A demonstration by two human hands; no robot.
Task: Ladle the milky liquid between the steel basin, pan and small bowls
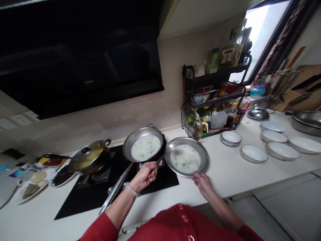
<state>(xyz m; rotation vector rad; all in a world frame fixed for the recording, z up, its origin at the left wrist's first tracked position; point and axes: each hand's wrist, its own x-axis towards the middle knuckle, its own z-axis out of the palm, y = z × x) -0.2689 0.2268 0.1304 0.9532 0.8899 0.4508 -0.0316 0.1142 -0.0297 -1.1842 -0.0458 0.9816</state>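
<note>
My left hand (145, 175) is closed round the handle of a metal ladle (168, 148), whose bowl rests at the left edge of a round metal plate (204, 157). The plate holds white soup with green flecks and sits on the counter just right of the stove. My right hand (202, 182) pinches the plate's near rim. On the black stove (165, 182) stands a long-handled steel pan (130, 142) with more of the same white soup, its handle (115, 190) pointing toward me under my left wrist.
A pot with a glass lid (87, 157) sits on the stove's left burner, with plates of food (32, 182) beside it. A spice rack (215, 100) with a leaning glass lid (192, 122) stands at the wall. Several white bowls (253, 153) lie on the counter to the right.
</note>
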